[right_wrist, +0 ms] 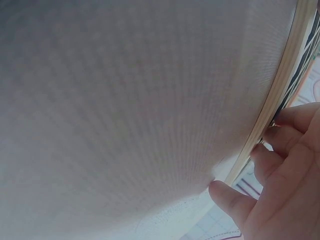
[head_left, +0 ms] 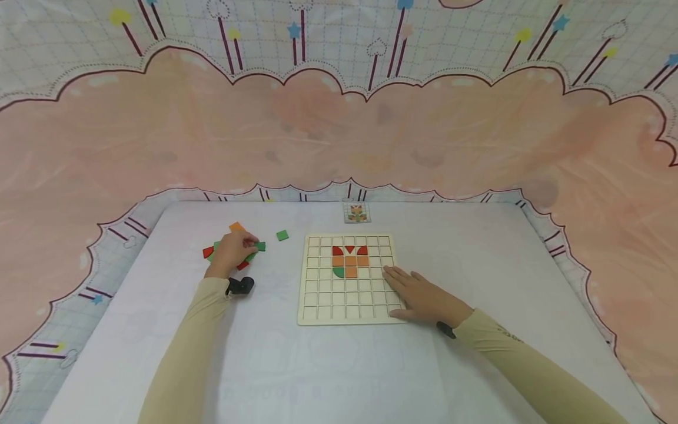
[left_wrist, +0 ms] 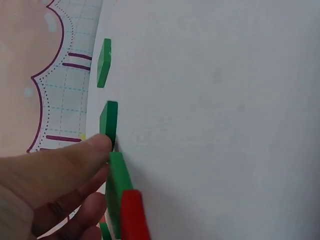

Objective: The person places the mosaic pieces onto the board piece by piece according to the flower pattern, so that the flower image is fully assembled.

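My left hand (head_left: 231, 252) is over a loose pile of coloured tiles on the left, its fingers bent. In the left wrist view a fingertip touches the near end of a dark green tile (left_wrist: 109, 120); a lighter green tile (left_wrist: 119, 185) and a red tile (left_wrist: 134, 215) lie close by. The hand covers part of the pile. My right hand (head_left: 421, 294) rests with fingers extended on the right edge of a pale wooden grid board (head_left: 323, 299). Set in the board are red shapes (head_left: 362, 251), orange squares (head_left: 351, 272) and a green quarter-round (head_left: 339, 272).
A small pattern card (head_left: 356, 212) showing a flower lies behind the board. One green square (head_left: 282, 235) sits apart between pile and board. An orange tile (head_left: 236, 226) is at the pile's far side. White cloth (head_left: 318, 371) covers the table, with a patterned cloth backdrop (head_left: 339, 135) behind.
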A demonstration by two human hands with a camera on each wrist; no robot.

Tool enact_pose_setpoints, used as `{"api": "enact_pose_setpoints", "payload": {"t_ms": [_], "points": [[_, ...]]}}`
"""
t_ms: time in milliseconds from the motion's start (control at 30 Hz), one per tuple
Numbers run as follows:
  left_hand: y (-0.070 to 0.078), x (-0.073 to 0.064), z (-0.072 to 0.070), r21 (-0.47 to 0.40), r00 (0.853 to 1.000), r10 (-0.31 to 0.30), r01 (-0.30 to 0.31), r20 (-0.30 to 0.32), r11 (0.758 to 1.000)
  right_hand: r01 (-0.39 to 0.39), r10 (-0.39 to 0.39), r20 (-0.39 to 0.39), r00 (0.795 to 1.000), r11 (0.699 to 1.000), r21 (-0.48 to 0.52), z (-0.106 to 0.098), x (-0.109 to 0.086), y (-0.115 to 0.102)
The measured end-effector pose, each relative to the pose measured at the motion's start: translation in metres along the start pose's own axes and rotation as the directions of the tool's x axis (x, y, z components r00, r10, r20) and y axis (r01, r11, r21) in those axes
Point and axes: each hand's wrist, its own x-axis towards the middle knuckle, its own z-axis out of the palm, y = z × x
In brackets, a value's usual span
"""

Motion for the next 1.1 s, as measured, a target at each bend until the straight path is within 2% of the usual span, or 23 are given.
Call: {"api": "enact_pose_setpoints", "payload": {"t_ms": [167,333,467,767,1100], "points": [[0.004,-0.004,0.006,0.013,1.0,0.004,-0.004,-0.015,1.0,-0.008,0.008,0.003,1.0,1.0,-0.008,0.001,0.0,0.001],[0.008,-0.005,0.012,0.056,0.999,0.047,-0.045,-0.026,0.997,-0.01,0.01,0.003,1.0,1.0,-0.006,0.001,0.0,0.001],[0.012,-0.005,0.013,0.022,0.997,0.079,-0.079,0.009,0.997,-0.009,0.009,0.006,1.0,1.0,-0.005,-0.001,0.0,0.002],[0.013,0.002,0.011,-0.008,0.991,0.059,-0.058,0.12,0.998,-0.002,0.002,0.007,1.0,1.0,0.001,-0.002,0.0,0.001],[0.01,0.004,0.015,-0.039,0.988,0.087,-0.082,0.126,0.996,0.0,0.0,0.0,1.0,1.0,-0.008,0.0,0.0,0.001]]}}
